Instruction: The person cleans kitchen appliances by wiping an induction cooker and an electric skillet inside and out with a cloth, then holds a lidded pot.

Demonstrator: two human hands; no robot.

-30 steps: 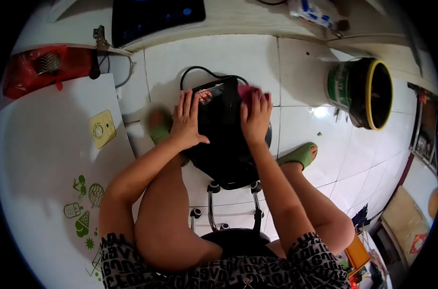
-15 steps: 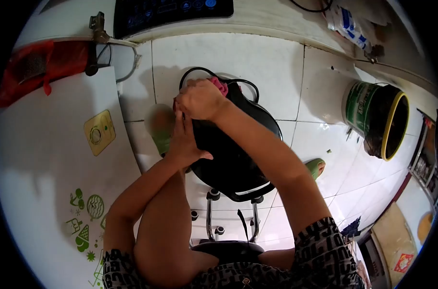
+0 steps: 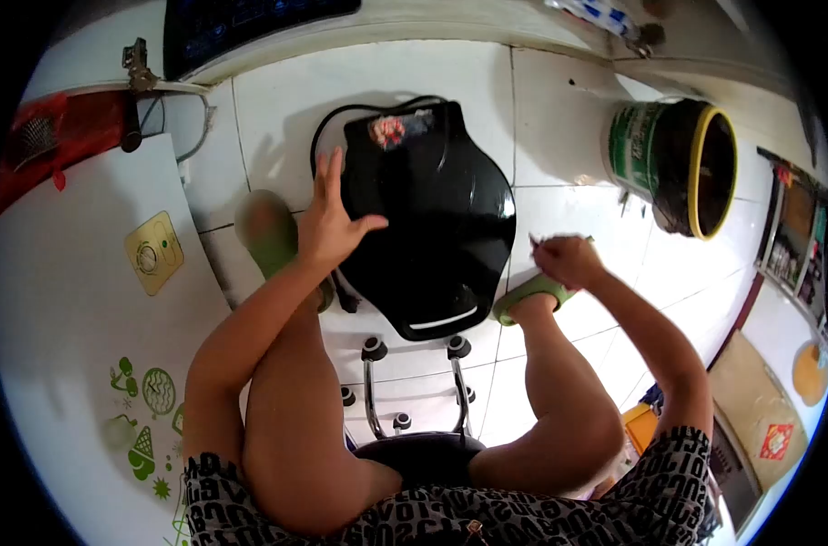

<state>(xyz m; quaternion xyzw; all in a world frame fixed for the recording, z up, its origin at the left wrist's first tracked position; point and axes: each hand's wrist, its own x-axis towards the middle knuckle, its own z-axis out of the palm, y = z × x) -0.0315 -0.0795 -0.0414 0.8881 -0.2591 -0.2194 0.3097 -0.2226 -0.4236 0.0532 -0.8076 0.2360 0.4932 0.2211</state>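
Observation:
A black electric griddle (image 3: 432,209) with a shut lid lies on the tiled floor between my feet, its slotted handle (image 3: 450,320) towards me. A colourful label (image 3: 391,133) shows at its far end. My left hand (image 3: 330,223) is at the griddle's left edge, open, with fingers stretched forward and thumb spread over the lid. To the right of the griddle, my right hand (image 3: 568,260) is closed above my green slipper (image 3: 528,296). Whatever its fingers hold, if anything, is hidden.
A black power cord (image 3: 341,111) loops behind the griddle. On the right stands a bucket (image 3: 641,150) with a yellow rim and black liner. A white cabinet (image 3: 77,273) borders the left. Chrome stool legs (image 3: 370,391) stand close in front of me.
My right hand has left the griddle's far left corner and moved right, towards me. The pink cloth beneath it is out of sight. My left hand stays by the left edge; the view has shifted.

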